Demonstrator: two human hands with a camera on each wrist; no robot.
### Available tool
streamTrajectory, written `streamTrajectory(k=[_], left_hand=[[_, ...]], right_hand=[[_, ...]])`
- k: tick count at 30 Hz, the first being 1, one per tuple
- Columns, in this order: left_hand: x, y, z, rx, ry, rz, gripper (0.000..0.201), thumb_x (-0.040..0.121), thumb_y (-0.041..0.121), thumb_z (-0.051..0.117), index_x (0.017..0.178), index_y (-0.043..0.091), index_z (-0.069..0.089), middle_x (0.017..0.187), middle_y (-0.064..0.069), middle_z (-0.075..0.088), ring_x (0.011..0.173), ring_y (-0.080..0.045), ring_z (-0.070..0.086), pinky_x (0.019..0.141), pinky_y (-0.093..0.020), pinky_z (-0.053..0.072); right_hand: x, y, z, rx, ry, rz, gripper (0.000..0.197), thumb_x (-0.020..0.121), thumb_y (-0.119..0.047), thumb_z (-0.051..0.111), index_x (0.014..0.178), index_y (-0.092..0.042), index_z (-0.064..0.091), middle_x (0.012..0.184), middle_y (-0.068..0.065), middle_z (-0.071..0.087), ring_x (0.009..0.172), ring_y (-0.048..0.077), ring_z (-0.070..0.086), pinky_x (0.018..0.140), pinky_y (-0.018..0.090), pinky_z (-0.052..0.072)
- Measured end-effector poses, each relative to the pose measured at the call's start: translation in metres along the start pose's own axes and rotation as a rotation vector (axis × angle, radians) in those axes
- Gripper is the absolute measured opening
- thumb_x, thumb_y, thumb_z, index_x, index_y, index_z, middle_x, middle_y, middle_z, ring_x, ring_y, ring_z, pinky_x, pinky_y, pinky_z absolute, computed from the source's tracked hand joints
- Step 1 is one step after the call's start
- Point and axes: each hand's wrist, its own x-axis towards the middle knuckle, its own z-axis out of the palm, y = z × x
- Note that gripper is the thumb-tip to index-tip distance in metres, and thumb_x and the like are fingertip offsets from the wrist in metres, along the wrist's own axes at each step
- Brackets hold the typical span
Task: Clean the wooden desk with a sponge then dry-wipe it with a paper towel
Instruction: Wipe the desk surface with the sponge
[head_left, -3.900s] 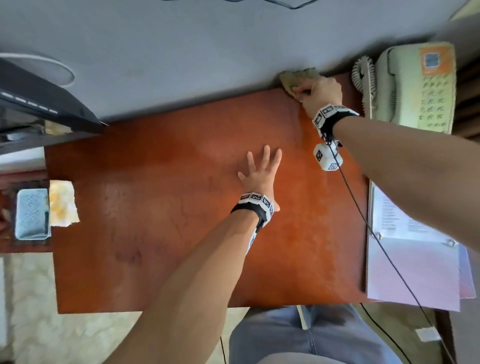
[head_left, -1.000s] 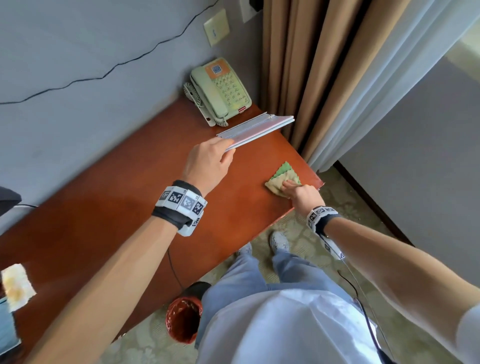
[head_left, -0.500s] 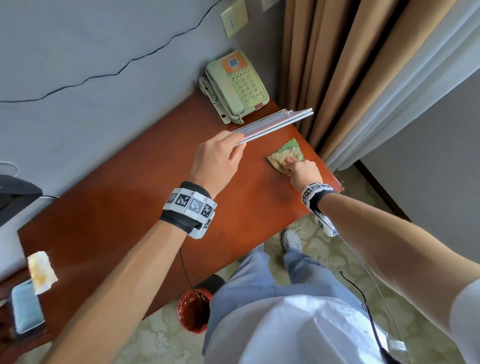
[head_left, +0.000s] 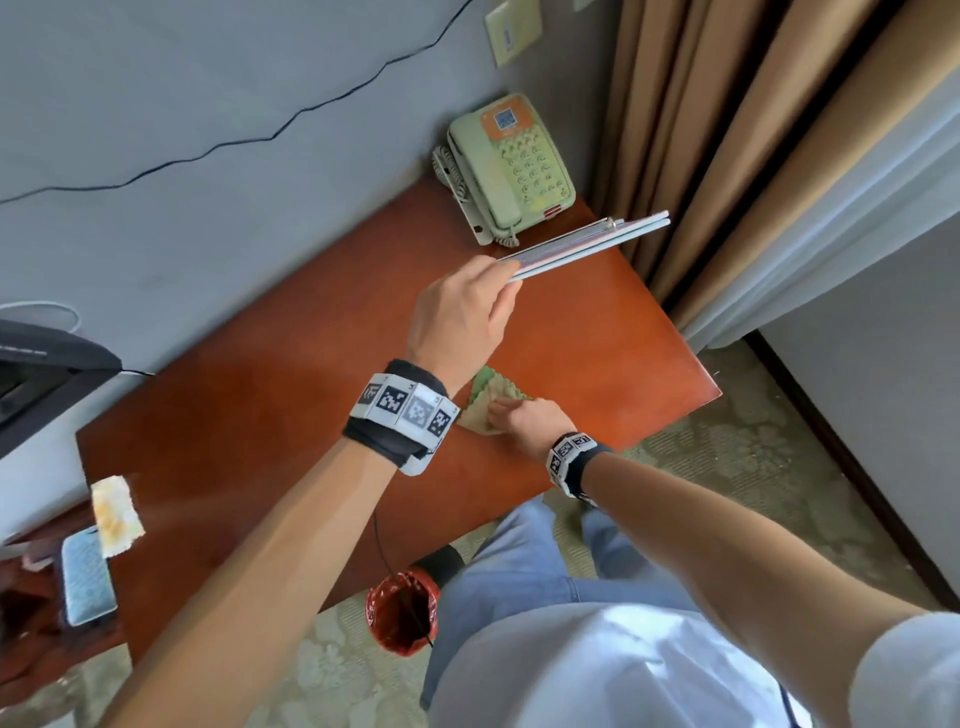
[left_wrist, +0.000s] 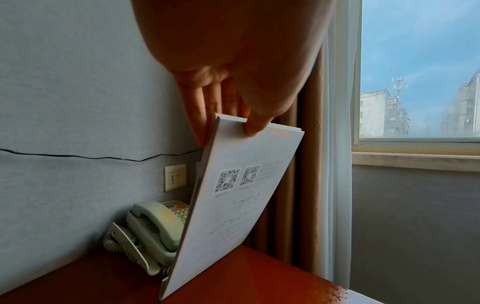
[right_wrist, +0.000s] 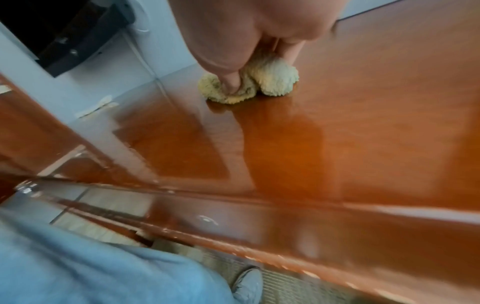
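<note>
My right hand (head_left: 524, 418) presses a crumpled yellow-green sponge cloth (head_left: 485, 397) onto the glossy wooden desk (head_left: 291, 395), near its front edge; in the right wrist view my fingers dig into the sponge cloth (right_wrist: 270, 82). My left hand (head_left: 462, 322) pinches the near end of a white folder of papers (head_left: 587, 244) and holds it tilted up off the desk. In the left wrist view the thumb and fingers clamp the folder (left_wrist: 233, 201), whose far edge rests on the desk (left_wrist: 259, 273). A stained paper towel (head_left: 115, 512) lies at the desk's left end.
A pale green telephone (head_left: 511, 166) sits at the desk's back right corner against the grey wall. Tan curtains (head_left: 727, 130) hang right of the desk. A red bin (head_left: 402, 610) stands on the floor by my legs. A blue object (head_left: 85, 574) lies beside the paper towel.
Earlier my left hand lay flat on the desk; it now holds the folder lifted. In the last second my right hand has dragged the sponge leftward, from the desk's right edge to under my left wrist.
</note>
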Motion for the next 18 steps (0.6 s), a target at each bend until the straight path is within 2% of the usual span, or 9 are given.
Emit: streamTrajectory(k=[3, 6, 8, 9, 12, 15, 18], left_hand=[[0.005, 0.0, -0.003, 0.016, -0.005, -0.006, 0.022, 0.098, 0.021, 0.059, 0.114, 0.012, 0.072, 0.101, -0.001, 0.072, 0.075, -0.027, 0.069, 0.06, -0.041, 0.056], [0.009, -0.001, -0.005, 0.023, 0.0, -0.003, 0.023, 0.099, 0.021, 0.059, 0.115, 0.012, 0.072, 0.102, -0.001, 0.073, 0.075, -0.027, 0.069, 0.06, -0.038, 0.056], [0.011, -0.002, -0.005, 0.015, 0.009, -0.006, 0.022, 0.099, 0.02, 0.061, 0.115, 0.012, 0.073, 0.103, -0.001, 0.073, 0.076, -0.026, 0.07, 0.061, -0.034, 0.056], [0.011, -0.003, -0.005, 0.012, 0.016, -0.008, 0.022, 0.098, 0.019, 0.061, 0.115, 0.012, 0.073, 0.103, -0.001, 0.073, 0.077, -0.025, 0.07, 0.062, -0.033, 0.056], [0.01, -0.006, -0.005, 0.016, 0.038, -0.007, 0.021, 0.098, 0.018, 0.062, 0.115, 0.012, 0.073, 0.102, -0.001, 0.073, 0.079, -0.023, 0.07, 0.063, -0.034, 0.056], [0.008, -0.01, -0.006, 0.027, 0.053, -0.015, 0.02, 0.098, 0.017, 0.062, 0.114, 0.012, 0.073, 0.101, -0.001, 0.073, 0.081, -0.022, 0.069, 0.064, -0.036, 0.057], [0.003, -0.013, -0.004, 0.024, 0.049, -0.026, 0.019, 0.098, 0.016, 0.062, 0.113, 0.012, 0.073, 0.099, -0.001, 0.072, 0.082, -0.022, 0.068, 0.064, -0.039, 0.057]], right_hand=[[-0.029, 0.047, -0.024, 0.008, 0.119, 0.161, 0.04, 0.086, -0.005, 0.049, 0.121, -0.024, 0.051, 0.134, -0.006, 0.056, 0.103, 0.025, 0.068, 0.074, 0.037, 0.056], [-0.054, 0.099, -0.046, 0.038, 0.239, 0.343, 0.036, 0.088, -0.009, 0.051, 0.119, -0.027, 0.058, 0.14, -0.007, 0.056, 0.108, 0.023, 0.068, 0.081, 0.039, 0.057], [-0.063, 0.127, -0.057, 0.053, 0.298, 0.397, 0.033, 0.09, -0.011, 0.052, 0.115, -0.029, 0.063, 0.137, -0.008, 0.059, 0.112, 0.023, 0.066, 0.084, 0.038, 0.056], [-0.063, 0.137, -0.063, 0.049, 0.312, 0.414, 0.03, 0.089, -0.012, 0.053, 0.111, -0.028, 0.064, 0.133, -0.009, 0.061, 0.109, 0.025, 0.067, 0.082, 0.038, 0.056], [-0.042, 0.152, -0.086, 0.043, 0.353, 0.491, 0.025, 0.087, -0.011, 0.054, 0.105, -0.025, 0.063, 0.125, -0.006, 0.064, 0.097, 0.032, 0.068, 0.076, 0.038, 0.054], [-0.003, 0.149, -0.114, 0.033, 0.383, 0.527, 0.032, 0.084, -0.008, 0.056, 0.113, -0.02, 0.065, 0.125, 0.002, 0.064, 0.094, 0.038, 0.066, 0.077, 0.04, 0.052], [0.034, 0.135, -0.131, 0.139, 0.42, 0.61, 0.031, 0.082, -0.004, 0.055, 0.109, -0.015, 0.065, 0.107, 0.014, 0.067, 0.091, 0.042, 0.065, 0.078, 0.043, 0.053]])
